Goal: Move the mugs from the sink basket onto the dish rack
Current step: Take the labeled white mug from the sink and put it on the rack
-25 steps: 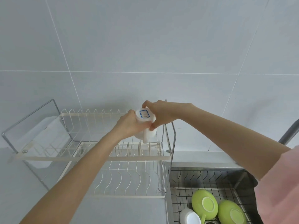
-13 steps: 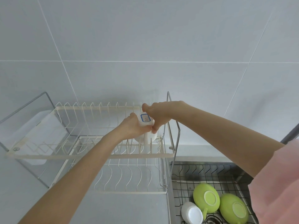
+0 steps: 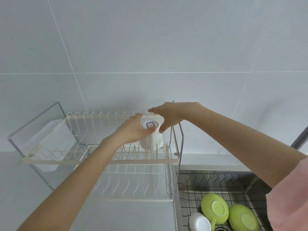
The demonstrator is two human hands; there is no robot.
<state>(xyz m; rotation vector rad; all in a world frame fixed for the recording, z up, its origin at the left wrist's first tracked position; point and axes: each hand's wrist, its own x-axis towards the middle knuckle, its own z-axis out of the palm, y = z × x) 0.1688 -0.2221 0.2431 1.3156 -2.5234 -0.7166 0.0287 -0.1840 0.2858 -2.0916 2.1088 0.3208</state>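
A white mug (image 3: 150, 136) stood upside down on the rack's (image 3: 100, 161) upper tier, at its right end. Its base bore a blue-edged label, unreadable. The basket (image 3: 191, 184) held two green mugs (image 3: 214, 208) and another white one. The left hand (image 3: 133, 130) still touched the mug; the right hand (image 3: 168, 117), gripping it half a second before, had spread open above it.

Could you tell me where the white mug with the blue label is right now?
Upside down on the dish rack's upper tier, right end, the white mug sits between both hands.
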